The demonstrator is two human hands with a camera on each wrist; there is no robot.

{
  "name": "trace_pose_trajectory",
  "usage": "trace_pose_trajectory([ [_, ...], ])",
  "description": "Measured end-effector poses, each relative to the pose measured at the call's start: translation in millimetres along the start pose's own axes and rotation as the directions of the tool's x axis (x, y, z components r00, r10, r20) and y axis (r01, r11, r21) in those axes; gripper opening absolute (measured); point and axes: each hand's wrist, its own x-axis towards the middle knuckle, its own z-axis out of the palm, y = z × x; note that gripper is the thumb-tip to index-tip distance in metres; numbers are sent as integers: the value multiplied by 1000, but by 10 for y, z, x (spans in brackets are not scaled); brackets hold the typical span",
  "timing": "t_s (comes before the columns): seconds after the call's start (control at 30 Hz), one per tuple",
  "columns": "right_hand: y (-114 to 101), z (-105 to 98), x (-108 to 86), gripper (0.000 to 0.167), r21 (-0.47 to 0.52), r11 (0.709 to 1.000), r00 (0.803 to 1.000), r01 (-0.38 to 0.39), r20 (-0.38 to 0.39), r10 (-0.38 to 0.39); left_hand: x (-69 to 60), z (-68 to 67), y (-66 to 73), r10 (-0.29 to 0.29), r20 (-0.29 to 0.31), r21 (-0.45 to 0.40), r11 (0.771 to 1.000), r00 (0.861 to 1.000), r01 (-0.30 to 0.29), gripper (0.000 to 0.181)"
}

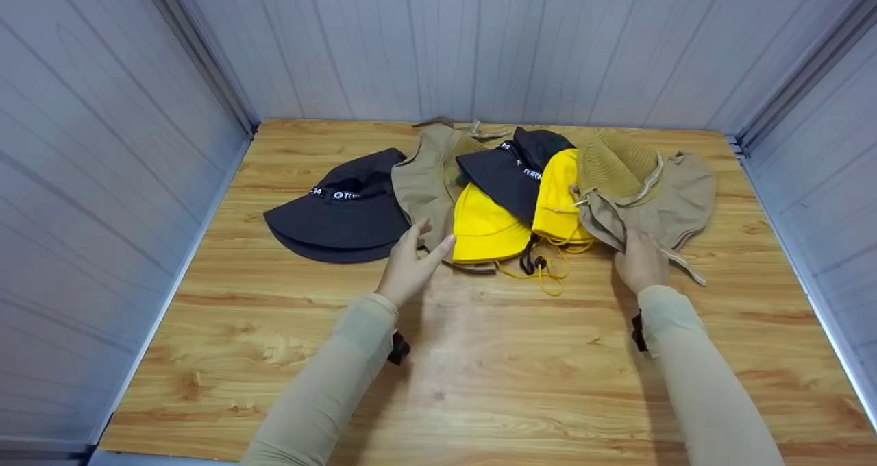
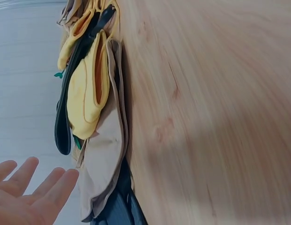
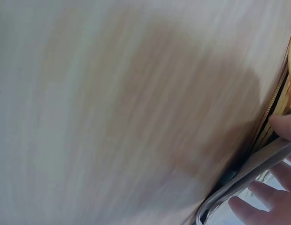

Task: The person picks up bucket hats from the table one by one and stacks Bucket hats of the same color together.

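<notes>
Head view shows the right hand (image 1: 640,257) at the near edge of the right-hand beige sun hat (image 1: 685,192), whose ribbed mustard crown (image 1: 616,168) faces up. Its grip pinches the brim: in the right wrist view the thumb lies on one side of the cloth and the fingers on the other. Most of that hat lies beyond the grip, at the right end of a row of overlapping hats on the wood-grain table (image 1: 479,384).

The left hand (image 1: 411,260) has its grip spread, thumb apart from the fingers, holding nothing; the left wrist view shows a gap between the fingertips and the cloth. It is nearest the left beige hat (image 1: 421,181), between the left dark bucket hat (image 1: 336,219) and the front yellow hat (image 1: 486,229). The middle dark bucket hat (image 1: 497,178) lies partly over that yellow one, and the right yellow hat (image 1: 556,195) sits against the right-hand beige hat. A black cord lock (image 1: 540,263) lies in front of the yellow hats.

White lettering runs round both dark hats' bands: "TO" is legible on the left one and "TOR" on the middle one, the rest unclear.
</notes>
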Motion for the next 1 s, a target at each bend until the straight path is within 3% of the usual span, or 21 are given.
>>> trace_pose_trajectory([
  [0.2,-59,-16,-9,45,11,1000,997,7,-72,-6,13,46,36,-52,19,-33,998,998,53,81],
  [0.37,-153,-30,-11,37,42,998,976,42,-217,-32,37,85,62,-63,29,-53,996,998,65,80],
  [0.6,-343,-36,-14,32,187,974,915,131,-401,-46,44,163,119,-95,68,-120,987,993,103,83],
  [0.73,-443,-64,-14,31,232,959,868,165,-496,-29,52,237,164,-102,97,-151,982,990,116,83],
  [0.87,-521,-109,-17,34,301,938,822,170,-569,33,51,304,207,-112,123,-160,978,986,131,81],
  [1.0,-573,-182,-17,34,419,890,769,180,-624,138,52,354,239,-114,141,-161,978,983,136,82],
])
